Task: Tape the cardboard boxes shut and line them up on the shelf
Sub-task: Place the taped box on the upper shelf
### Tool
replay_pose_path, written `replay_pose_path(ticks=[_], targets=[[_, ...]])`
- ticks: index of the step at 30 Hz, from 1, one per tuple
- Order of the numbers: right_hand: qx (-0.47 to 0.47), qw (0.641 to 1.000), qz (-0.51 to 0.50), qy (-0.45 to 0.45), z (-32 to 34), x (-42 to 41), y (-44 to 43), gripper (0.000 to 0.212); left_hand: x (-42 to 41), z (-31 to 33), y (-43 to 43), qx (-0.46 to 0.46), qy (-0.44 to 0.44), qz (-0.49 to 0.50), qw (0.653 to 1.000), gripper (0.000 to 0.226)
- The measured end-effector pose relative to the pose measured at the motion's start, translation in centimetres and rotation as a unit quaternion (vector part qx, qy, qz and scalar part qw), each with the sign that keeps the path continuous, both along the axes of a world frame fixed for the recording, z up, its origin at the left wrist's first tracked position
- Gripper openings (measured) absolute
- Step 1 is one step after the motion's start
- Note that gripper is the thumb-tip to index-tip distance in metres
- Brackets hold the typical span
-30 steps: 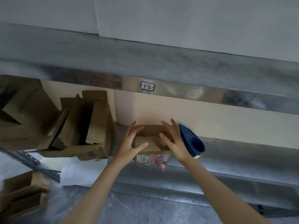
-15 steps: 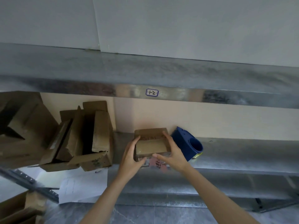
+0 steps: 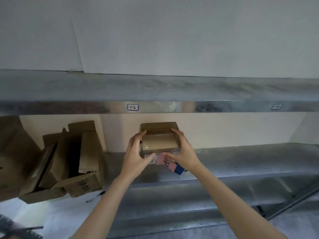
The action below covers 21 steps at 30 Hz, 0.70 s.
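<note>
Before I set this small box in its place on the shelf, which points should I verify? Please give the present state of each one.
1. Grip: left hand and right hand hold the small box by both sides: ok.
2. Top closed: glossy tape strip over the flaps: ok.
3. Bottom taped: hidden: cannot tell.
4. Landing spot: blue tape dispenser pokes out just below the box: not ok.
5. Free room: bare shelf to the right: ok.
6. Neighbours: open boxes at the left lie tumbled, flaps up: not ok.

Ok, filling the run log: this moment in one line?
left hand, right hand: grip small brown cardboard box | box: at grey metal shelf
</note>
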State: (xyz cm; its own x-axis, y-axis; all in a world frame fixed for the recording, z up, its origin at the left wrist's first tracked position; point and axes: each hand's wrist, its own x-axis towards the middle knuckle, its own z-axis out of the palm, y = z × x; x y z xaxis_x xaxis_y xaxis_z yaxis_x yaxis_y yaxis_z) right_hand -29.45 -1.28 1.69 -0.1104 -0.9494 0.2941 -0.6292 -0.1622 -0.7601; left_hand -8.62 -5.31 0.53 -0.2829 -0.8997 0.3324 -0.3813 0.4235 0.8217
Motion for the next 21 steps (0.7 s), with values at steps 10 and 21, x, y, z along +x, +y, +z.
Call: replay_pose_path(ticks=[10, 21], targets=[[-0.028, 0.994, -0.103, -0.020, 2.4, -13.2, 9.6, 0.087, -14.1, 3.1, 5.7, -0.021, -0.002, -0.111, 0.994, 0.089], [-0.009, 0.973, -0.227, -0.029, 1.8, -28.6, 21.2, 0.082, -28.5, 3.8, 11.8, -0.060, -0.104, -0.203, 0.972, 0.082]])
